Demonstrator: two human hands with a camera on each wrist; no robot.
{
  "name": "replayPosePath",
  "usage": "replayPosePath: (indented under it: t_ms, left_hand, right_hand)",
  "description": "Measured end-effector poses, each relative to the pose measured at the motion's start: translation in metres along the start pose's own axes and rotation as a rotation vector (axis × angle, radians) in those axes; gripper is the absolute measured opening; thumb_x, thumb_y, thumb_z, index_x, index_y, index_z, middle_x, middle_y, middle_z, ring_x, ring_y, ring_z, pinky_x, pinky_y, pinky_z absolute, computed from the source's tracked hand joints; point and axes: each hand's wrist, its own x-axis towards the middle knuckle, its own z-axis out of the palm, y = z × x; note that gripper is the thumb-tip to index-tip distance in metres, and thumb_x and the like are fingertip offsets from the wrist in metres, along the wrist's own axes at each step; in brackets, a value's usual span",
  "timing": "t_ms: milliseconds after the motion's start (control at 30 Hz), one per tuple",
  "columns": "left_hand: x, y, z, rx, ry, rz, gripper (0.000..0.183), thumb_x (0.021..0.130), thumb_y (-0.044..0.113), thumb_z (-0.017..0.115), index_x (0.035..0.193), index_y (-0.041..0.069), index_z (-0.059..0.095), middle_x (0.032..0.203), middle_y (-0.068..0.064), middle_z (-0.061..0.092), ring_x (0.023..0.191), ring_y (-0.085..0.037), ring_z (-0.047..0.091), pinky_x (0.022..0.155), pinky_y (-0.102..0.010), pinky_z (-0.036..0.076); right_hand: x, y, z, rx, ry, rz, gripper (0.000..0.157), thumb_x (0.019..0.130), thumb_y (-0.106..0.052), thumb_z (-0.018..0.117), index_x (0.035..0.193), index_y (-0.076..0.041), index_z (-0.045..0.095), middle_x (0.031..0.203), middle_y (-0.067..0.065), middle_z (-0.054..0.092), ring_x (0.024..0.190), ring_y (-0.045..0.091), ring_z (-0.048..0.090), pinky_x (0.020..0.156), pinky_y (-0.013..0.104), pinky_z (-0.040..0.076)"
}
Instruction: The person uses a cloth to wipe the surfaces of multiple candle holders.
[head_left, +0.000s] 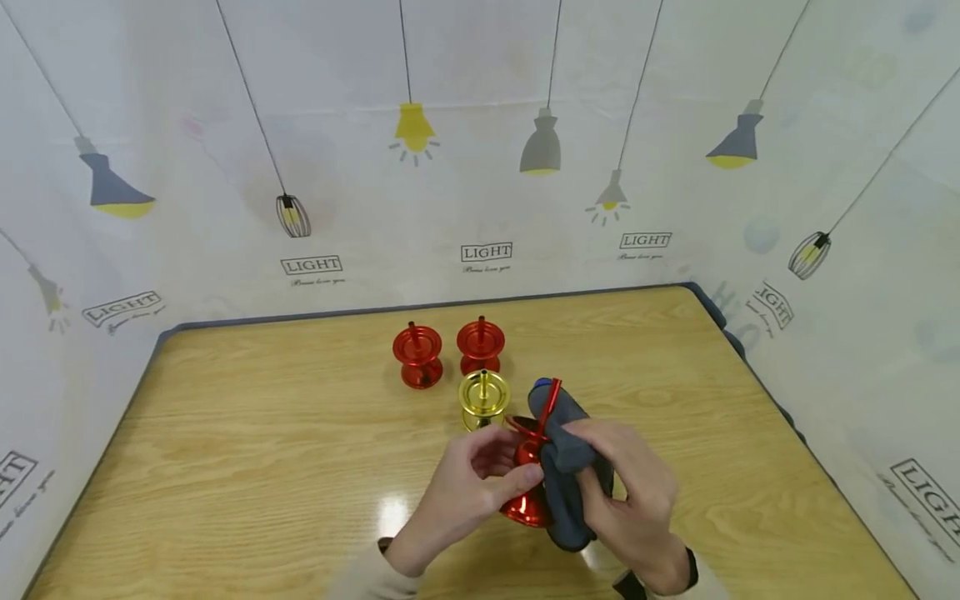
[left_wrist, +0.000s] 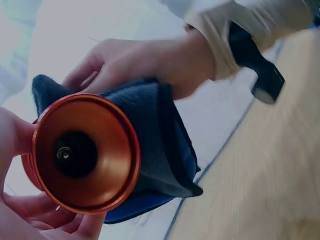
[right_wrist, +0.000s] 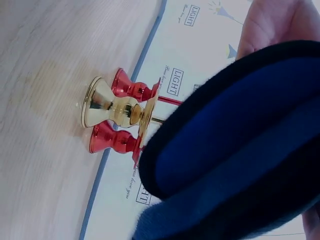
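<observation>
A shiny red candle holder [head_left: 529, 505] is tilted in front of me, its spike leaning up and to the right. My left hand [head_left: 472, 483] grips it around the waist, thumb on the near side. In the left wrist view its hollow base [left_wrist: 107, 160] faces the camera. With my right hand [head_left: 633, 487] I pinch a dark blue-grey cloth [head_left: 567, 500], which lies against the right side of the holder. The cloth's blue underside [right_wrist: 225, 120] fills much of the right wrist view and hides the holder there.
Beyond my hands, a gold candle holder [head_left: 483, 393] stands upright on the wooden table [head_left: 262, 450]. Two red ones [head_left: 418, 354] stand behind it. A white wall covering [head_left: 360, 192] printed with lamps rises along the table's back and sides.
</observation>
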Motion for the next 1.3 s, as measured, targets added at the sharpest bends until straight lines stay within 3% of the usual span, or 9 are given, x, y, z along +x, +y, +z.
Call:
replayPosePath:
  t_ms: [200,300,367,500,700,833,1067,1167,1300]
  left_hand:
    - [0.0,-0.004,-0.008,-0.462,-0.281,-0.156,0.033,0.097,0.03,0.067,0.118,0.006,0.067,0.105,0.005,0.071,0.096,-0.01,0.066,0.088,-0.027,0.054]
    - [0.0,-0.007,-0.008,-0.587,-0.377,-0.188,0.024,0.1,0.025,0.059,0.119,0.014,0.067,0.107,0.006,0.072,0.098,-0.008,0.067,0.091,-0.028,0.053]
    - [0.0,-0.007,-0.006,-0.551,-0.359,-0.154,0.028,0.102,0.025,0.057,0.122,0.008,0.066,0.107,0.006,0.071,0.097,-0.008,0.066,0.09,-0.027,0.053]
    - [-0.002,-0.002,-0.004,-0.273,-0.167,-0.07,0.045,0.098,0.031,0.067,0.124,-0.005,0.061,0.108,-0.002,0.068,0.096,-0.013,0.064,0.087,-0.025,0.053]
    - [-0.004,0.002,-0.001,-0.001,0.007,-0.017,0.044,0.09,0.035,0.078,0.114,0.0,0.067,0.105,-0.01,0.069,0.09,-0.015,0.067,0.083,-0.024,0.057]
    - [-0.004,-0.004,-0.006,-0.175,-0.045,-0.055,0.042,0.091,0.033,0.077,0.111,-0.002,0.067,0.098,0.0,0.07,0.087,-0.01,0.066,0.08,-0.023,0.055]
    - [-0.001,-0.023,-0.01,-0.683,-0.317,-0.141,0.015,0.098,0.032,0.065,0.105,0.021,0.072,0.098,0.009,0.072,0.088,-0.004,0.067,0.084,-0.024,0.053]
    - [-0.001,-0.023,-0.01,-0.679,-0.314,-0.128,0.017,0.1,0.032,0.061,0.108,0.02,0.071,0.1,0.009,0.072,0.091,-0.005,0.067,0.087,-0.025,0.052]
    - [-0.003,-0.017,-0.015,-0.427,-0.13,-0.118,0.031,0.1,0.029,0.063,0.118,0.004,0.067,0.103,0.004,0.071,0.095,-0.009,0.066,0.087,-0.025,0.053]
  right_hand:
    - [-0.003,-0.005,0.001,0.206,0.053,0.081,0.024,0.092,-0.001,0.071,0.1,0.021,0.066,0.099,0.023,0.073,0.097,0.019,0.071,0.092,0.022,0.055]
    - [-0.005,-0.005,0.001,0.258,0.075,0.127,0.025,0.091,0.003,0.071,0.1,0.025,0.063,0.102,0.023,0.073,0.1,0.017,0.071,0.092,0.023,0.056]
    - [-0.006,-0.004,0.001,0.223,0.068,0.136,0.027,0.093,0.0,0.071,0.1,0.025,0.063,0.102,0.023,0.073,0.102,0.015,0.071,0.092,0.022,0.055]
    - [-0.004,-0.001,0.0,0.103,0.033,0.097,0.029,0.096,-0.009,0.07,0.099,0.019,0.067,0.097,0.024,0.072,0.1,0.015,0.071,0.093,0.019,0.054]
    - [0.0,-0.001,0.003,0.036,-0.001,-0.006,0.025,0.096,-0.011,0.07,0.097,0.014,0.07,0.092,0.023,0.072,0.088,0.025,0.071,0.094,0.022,0.054]
    - [-0.004,-0.002,0.006,0.068,0.008,0.029,0.028,0.097,-0.012,0.069,0.098,0.015,0.069,0.094,0.023,0.072,0.093,0.021,0.071,0.091,0.02,0.055]
    - [-0.015,0.002,0.012,0.278,0.043,0.229,0.022,0.089,0.009,0.07,0.106,0.022,0.064,0.104,0.014,0.074,0.097,0.012,0.072,0.088,0.021,0.056]
    - [-0.015,0.005,0.012,0.25,0.015,0.261,0.022,0.089,0.009,0.071,0.108,0.018,0.066,0.103,0.014,0.074,0.098,0.011,0.071,0.088,0.02,0.056]
    - [-0.009,0.011,0.014,0.102,-0.068,0.192,0.022,0.097,-0.009,0.069,0.109,0.009,0.07,0.099,0.02,0.073,0.098,0.013,0.071,0.091,0.018,0.054]
